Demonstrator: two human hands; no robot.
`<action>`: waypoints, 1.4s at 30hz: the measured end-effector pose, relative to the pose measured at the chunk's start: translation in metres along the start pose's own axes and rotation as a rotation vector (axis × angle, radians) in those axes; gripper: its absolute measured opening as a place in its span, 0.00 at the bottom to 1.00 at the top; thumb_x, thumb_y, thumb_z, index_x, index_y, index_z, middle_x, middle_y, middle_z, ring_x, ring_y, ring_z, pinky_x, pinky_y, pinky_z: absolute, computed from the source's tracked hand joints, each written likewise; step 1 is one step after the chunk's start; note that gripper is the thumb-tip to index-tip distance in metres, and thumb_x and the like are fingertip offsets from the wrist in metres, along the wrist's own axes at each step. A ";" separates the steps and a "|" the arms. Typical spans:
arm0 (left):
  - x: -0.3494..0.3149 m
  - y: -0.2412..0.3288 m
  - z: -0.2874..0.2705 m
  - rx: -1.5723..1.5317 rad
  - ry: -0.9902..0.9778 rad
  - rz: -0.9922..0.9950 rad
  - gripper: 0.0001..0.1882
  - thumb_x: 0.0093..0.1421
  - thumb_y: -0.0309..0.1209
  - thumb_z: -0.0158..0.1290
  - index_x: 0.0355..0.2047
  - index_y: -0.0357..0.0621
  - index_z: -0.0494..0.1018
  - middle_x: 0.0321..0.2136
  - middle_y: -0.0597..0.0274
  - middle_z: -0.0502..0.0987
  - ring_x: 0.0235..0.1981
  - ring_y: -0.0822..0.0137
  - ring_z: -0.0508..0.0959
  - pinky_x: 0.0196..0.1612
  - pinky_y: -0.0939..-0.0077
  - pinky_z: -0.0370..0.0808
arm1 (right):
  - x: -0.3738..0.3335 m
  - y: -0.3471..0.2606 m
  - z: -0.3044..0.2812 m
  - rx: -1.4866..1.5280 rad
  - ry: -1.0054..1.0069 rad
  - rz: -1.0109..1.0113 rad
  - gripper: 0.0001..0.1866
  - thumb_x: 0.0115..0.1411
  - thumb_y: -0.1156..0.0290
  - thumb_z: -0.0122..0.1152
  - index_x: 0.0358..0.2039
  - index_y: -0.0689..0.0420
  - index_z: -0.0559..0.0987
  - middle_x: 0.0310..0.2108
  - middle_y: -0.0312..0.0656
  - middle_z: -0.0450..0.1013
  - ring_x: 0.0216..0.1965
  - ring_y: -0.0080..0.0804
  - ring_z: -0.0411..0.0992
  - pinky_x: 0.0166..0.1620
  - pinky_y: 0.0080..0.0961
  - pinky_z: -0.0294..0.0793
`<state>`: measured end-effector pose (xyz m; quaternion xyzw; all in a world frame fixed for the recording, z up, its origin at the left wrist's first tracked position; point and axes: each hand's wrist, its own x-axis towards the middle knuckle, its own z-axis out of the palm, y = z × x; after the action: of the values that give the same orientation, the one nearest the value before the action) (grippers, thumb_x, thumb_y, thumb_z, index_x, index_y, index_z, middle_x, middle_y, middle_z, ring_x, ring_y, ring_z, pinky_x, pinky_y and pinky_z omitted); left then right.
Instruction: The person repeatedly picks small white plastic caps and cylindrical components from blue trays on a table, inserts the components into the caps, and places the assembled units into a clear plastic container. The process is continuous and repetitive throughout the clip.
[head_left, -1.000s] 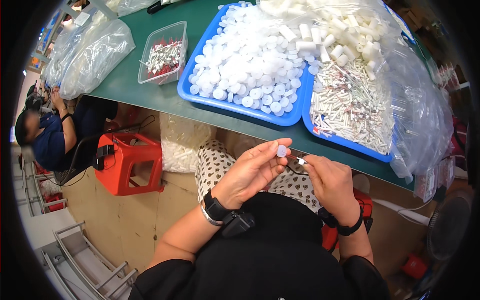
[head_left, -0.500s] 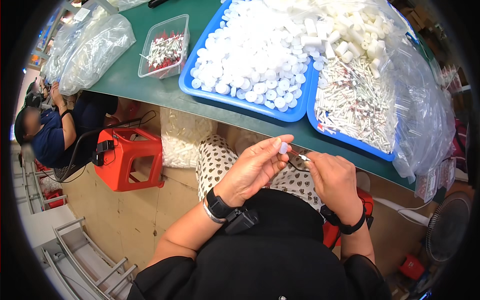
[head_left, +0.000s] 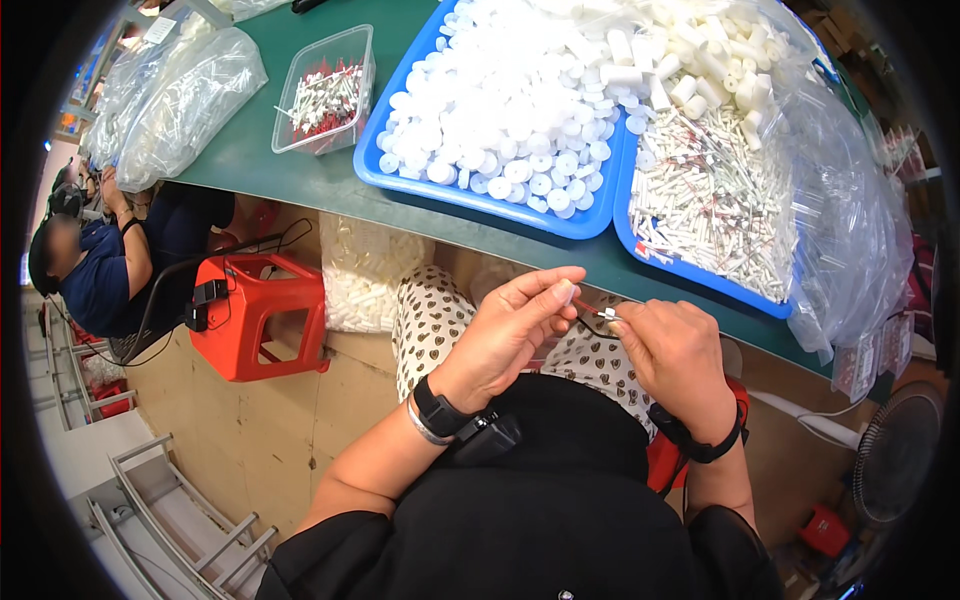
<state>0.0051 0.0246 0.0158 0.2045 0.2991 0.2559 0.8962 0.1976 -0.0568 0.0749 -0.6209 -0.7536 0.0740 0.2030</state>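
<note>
The fingers [head_left: 556, 296] of the left hand [head_left: 505, 335] are pinched together on a small white cap [head_left: 567, 292], held at the fingertips. The right hand [head_left: 672, 352] has its fingers closed on a thin red-and-white wired piece [head_left: 598, 314], whose tip points toward the cap; the two parts are just beside each other, and whether they touch cannot be told. Both hands are held over the person's lap, below the near edge of the green counter [head_left: 300, 175], not resting on it. Each wrist carries a dark band.

On the counter just beyond the hands, near its near edge, stands a blue tray [head_left: 478, 200] heaped with white round caps. Touching it on the right is a second blue tray [head_left: 690, 270] full of thin white pieces with red wires and, farther back, short white tubes. Left of the trays stands a clear plastic box [head_left: 325, 95] of red-and-white wired pieces, and at the counter's left end lie clear plastic bags [head_left: 170, 105]. Under the counter stands a red stool [head_left: 255, 315], and a seated person in blue [head_left: 100, 270] works at the far left.
</note>
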 end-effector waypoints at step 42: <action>0.002 -0.029 0.008 -0.077 -0.009 -0.080 0.15 0.69 0.38 0.50 0.49 0.41 0.74 0.34 0.69 0.76 0.33 0.78 0.74 0.40 0.79 0.73 | -0.005 -0.001 0.037 0.211 0.085 0.069 0.04 0.61 0.72 0.60 0.33 0.58 0.76 0.20 0.43 0.73 0.21 0.43 0.72 0.27 0.36 0.68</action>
<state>0.0217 0.0016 0.0058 0.1589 0.2929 0.2302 0.9143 0.1830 -0.0566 0.0405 -0.6241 -0.7106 0.1333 0.2962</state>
